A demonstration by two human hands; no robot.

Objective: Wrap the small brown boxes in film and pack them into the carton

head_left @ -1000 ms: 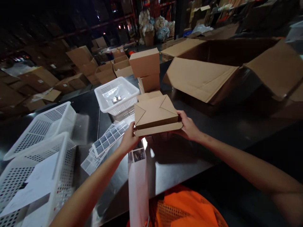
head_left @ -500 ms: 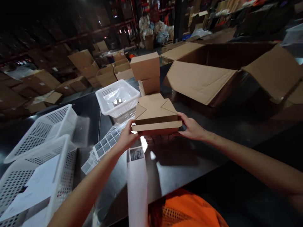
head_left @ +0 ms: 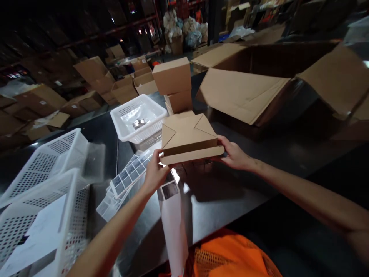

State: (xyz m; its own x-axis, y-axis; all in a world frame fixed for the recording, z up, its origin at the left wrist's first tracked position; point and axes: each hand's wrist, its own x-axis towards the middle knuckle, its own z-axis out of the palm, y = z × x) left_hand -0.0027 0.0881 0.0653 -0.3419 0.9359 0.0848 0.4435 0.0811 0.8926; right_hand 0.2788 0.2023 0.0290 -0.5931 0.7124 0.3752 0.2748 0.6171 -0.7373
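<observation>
A small brown cardboard box [head_left: 188, 132] is held just over the metal table, its front flap sticking out toward me. My left hand [head_left: 157, 169] grips the flap's left corner, and my right hand [head_left: 232, 153] grips the right corner, thumb on top. Both hands are closed on the box. Beneath and left of it lie sheets of square labels [head_left: 129, 173]. A white strip with a dark printed square [head_left: 174, 219] runs from under the box over the table's near edge. Behind the box stand stacked small cartons [head_left: 173, 77].
A white plastic basket [head_left: 157, 125] with shiny items in a clear bag stands behind the labels. At the left are more white baskets [head_left: 75, 181], one holding papers. A large open carton [head_left: 245, 94] fills the back right. Cardboard boxes [head_left: 92, 71] crowd the background.
The box is still in both hands and looks nearly level, with little movement. The view has shifted slightly, and the lower end of the white strip has swung to the right.
</observation>
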